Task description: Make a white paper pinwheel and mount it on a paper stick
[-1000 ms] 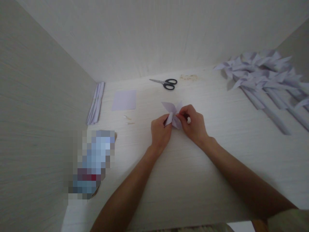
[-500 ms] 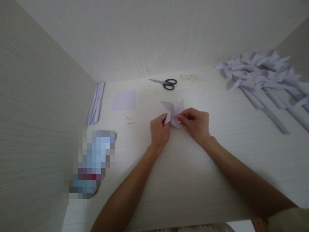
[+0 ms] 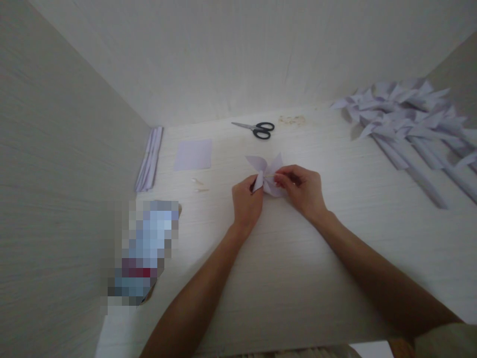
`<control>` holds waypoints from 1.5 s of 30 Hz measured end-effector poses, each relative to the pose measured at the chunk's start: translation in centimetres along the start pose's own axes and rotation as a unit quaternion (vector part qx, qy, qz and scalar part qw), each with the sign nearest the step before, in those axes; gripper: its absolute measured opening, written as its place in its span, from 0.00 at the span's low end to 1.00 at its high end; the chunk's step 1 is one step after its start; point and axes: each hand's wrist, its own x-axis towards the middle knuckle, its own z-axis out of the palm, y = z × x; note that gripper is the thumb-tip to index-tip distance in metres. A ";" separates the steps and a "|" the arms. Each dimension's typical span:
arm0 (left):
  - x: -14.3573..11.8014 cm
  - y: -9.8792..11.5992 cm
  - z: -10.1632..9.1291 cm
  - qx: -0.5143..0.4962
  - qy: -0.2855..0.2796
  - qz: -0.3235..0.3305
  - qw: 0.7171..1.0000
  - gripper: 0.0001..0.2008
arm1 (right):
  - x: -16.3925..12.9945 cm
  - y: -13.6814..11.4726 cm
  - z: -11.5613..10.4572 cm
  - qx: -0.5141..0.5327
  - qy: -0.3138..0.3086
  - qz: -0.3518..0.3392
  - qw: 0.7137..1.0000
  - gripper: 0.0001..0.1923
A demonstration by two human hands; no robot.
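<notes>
A pale lilac paper pinwheel (image 3: 274,163) with folded blades is held upright over the middle of the table. My left hand (image 3: 247,201) is closed on its left side, pinching a blade near the centre. My right hand (image 3: 301,189) is closed in a fingertip pinch at the right of the centre. From those fingertips a thin pale stick (image 3: 269,175) runs level to the pinwheel's middle; what it is made of is too small to tell. The lower part of the pinwheel is partly hidden by my hands.
Scissors with black handles (image 3: 263,130) lie behind the pinwheel, beside small tan bits (image 3: 292,120). Left are a square paper sheet (image 3: 193,154), two small pale pieces (image 3: 201,190), rolled paper sticks (image 3: 149,159) and a blurred phone-like object (image 3: 152,243). Finished-looking pinwheels (image 3: 406,114) pile at right.
My right fingertips have drawn slightly to the right, away from the pinwheel's centre, so more of the thin stick shows. My left hand keeps its hold. The view has shifted slightly.
</notes>
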 end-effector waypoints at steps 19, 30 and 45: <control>-0.1 0.3 -0.1 0.036 -0.005 -0.005 0.999 0.09 | -0.1 -0.5 -0.2 -0.185 -0.014 -0.092 0.978 0.13; -0.2 0.1 0.0 0.034 0.000 0.005 0.999 0.10 | -0.2 -0.5 -0.2 -0.162 0.005 -0.093 0.982 0.09; -0.3 0.1 0.1 0.038 -0.008 0.007 0.999 0.10 | 0.1 -0.6 0.5 -0.349 -0.022 -0.110 0.930 0.15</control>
